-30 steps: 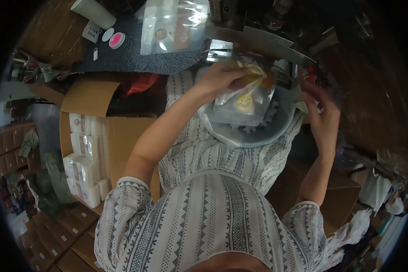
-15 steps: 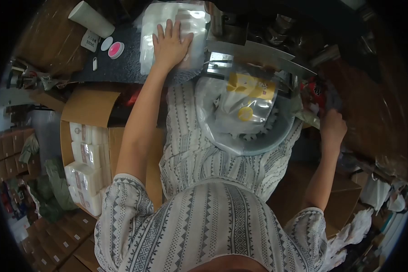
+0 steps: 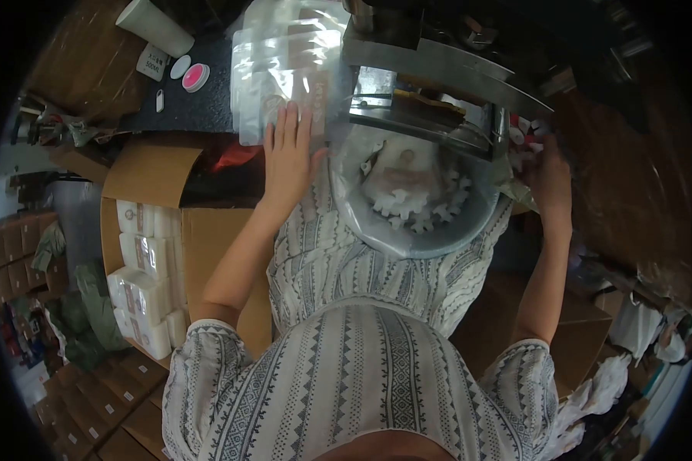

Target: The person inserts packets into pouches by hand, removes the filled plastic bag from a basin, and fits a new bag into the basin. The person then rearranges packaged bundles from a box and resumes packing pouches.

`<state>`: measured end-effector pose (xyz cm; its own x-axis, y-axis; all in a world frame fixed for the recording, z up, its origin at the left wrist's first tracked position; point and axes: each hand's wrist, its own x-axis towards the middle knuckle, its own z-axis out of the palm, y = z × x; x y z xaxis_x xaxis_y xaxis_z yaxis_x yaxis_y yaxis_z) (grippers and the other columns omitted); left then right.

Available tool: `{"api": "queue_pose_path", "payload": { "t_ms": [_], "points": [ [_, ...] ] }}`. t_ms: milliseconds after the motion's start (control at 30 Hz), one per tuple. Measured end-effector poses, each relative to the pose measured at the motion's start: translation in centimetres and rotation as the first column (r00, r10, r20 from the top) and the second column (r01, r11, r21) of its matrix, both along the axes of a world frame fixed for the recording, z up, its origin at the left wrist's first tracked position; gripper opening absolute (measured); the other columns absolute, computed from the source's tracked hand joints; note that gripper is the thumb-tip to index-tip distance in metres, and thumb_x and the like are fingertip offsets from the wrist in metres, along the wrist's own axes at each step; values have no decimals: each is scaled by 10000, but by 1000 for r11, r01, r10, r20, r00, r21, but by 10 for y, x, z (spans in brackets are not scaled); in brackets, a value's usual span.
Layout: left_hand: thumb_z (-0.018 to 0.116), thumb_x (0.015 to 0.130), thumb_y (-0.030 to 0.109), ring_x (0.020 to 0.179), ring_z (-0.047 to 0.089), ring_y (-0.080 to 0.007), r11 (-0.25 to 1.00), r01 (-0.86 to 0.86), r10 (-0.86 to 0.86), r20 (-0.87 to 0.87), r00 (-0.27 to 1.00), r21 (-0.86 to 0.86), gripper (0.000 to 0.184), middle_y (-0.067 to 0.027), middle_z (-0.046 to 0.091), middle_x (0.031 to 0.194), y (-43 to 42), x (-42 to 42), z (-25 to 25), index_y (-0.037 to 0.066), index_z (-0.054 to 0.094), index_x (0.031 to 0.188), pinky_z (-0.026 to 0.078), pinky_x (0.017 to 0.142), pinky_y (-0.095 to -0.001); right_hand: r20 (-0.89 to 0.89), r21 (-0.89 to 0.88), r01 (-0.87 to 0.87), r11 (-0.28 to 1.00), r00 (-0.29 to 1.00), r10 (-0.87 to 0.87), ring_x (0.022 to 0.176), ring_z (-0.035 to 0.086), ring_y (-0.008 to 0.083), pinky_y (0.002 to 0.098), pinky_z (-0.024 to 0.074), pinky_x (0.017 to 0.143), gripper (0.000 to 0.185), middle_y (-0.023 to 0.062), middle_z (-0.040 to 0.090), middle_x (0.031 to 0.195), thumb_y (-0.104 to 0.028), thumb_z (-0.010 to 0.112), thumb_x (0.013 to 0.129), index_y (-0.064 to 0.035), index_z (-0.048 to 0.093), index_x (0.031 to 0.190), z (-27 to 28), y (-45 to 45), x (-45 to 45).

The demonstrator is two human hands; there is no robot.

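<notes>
The yellow-printed pouch no longer hangs over the basin, and the left hand has slid to the clear pouches' near edge.
From here I see the 2 hands well apart: the left flat on that stack on the tabletop, fingers extended, gripping nothing; the right beside small red-and-white items, its grip impossible to tell. White pieces now show more plainly, and the left looks free to handle a clear pouch.
</notes>
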<state>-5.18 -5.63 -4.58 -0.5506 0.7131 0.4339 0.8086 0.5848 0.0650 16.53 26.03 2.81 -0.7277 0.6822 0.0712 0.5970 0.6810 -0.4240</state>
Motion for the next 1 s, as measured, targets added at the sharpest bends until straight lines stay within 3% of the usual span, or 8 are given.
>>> {"api": "queue_pose_path", "payload": {
  "t_ms": [133,200,433,500,600,733,833,1000],
  "points": [
    [635,803,115,1137,506,-362,991,2,-21,135,991,137,450,-183,528,1254,-9,-9,15,33,512,1228,393,966,-433,13,162,-141,977,990,141,879,622,375,452,485,711,301,194,620,942,34,609,717,-14,576,1013,-21,18,7],
    [628,813,102,924,599,-324,991,-54,37,131,991,121,256,-116,622,1062,-11,-6,23,59,604,1064,478,795,-389,16,152,-62,986,998,60,881,607,387,429,485,733,305,194,574,1032,29,611,733,-3,556,1031,-16,15,8],
    [624,837,106,701,603,-319,955,-83,16,229,973,285,62,-115,610,804,-9,22,51,52,624,868,461,575,-382,-190,142,-105,984,973,131,842,597,337,389,485,733,231,160,575,1009,-72,585,847,-30,546,1071,22,-16,8],
    [634,826,108,682,607,-312,947,-58,-21,240,970,316,66,-96,621,812,-4,33,54,61,634,872,466,557,-367,-366,-276,-210,938,925,99,836,612,249,330,484,730,196,123,602,988,-72,576,874,-37,566,1067,26,-32,0],
    [647,810,101,680,613,-299,941,-20,-65,237,969,339,73,-82,629,812,6,45,62,66,639,874,472,558,-354,-497,-291,-439,850,828,257,812,543,119,277,464,756,232,43,638,958,-51,592,864,-38,579,1095,42,-75,-21],
    [657,797,98,683,617,-291,947,-13,-70,246,967,322,81,-76,637,819,9,53,71,71,644,872,478,562,-350,-550,-273,-504,820,781,296,869,586,134,263,466,806,216,60,654,1020,-43,616,847,-33,595,1062,32,-91,-43],
    [663,788,92,682,622,-283,928,135,-234,261,936,348,77,-89,638,818,11,56,71,60,645,856,480,562,-344,-501,-237,-554,798,774,388,972,602,146,265,462,857,228,76,660,1039,-47,651,822,-27,605,1044,28,-94,-48],
    [647,836,121,648,638,-238,914,232,-387,541,747,333,129,-118,641,772,26,63,56,-6,642,863,470,548,-316,-489,-586,-500,637,846,213,1013,605,175,291,462,876,249,80,659,1063,-81,644,846,-17,599,1083,16,-84,-48]
  ]
}}
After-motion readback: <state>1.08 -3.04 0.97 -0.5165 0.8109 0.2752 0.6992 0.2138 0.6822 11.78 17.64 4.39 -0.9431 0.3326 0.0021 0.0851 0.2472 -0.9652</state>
